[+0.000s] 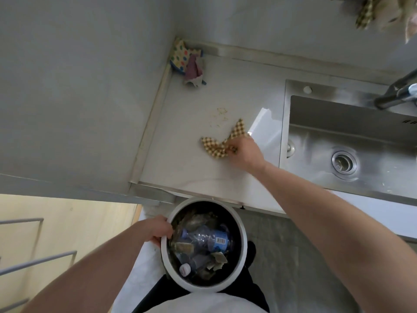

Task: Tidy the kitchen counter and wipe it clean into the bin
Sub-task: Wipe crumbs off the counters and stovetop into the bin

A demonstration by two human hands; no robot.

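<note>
My right hand (244, 153) grips a yellow checked cloth (220, 143) and presses it onto the pale kitchen counter (191, 168). A patch of crumbs (220, 116) lies on the counter just beyond the cloth. My left hand (158, 231) holds the left rim of a round white bin (242, 251), which sits below the counter's front edge. The bin holds a crushed plastic bottle (207, 240) and other scraps.
A dotted cloth and a pink rag (188, 62) lie bunched in the back left corner against the wall. A steel sink (352, 152) with a drain and a dark tap (397, 93) lies to the right. More checked cloths (365, 16) hang at top right.
</note>
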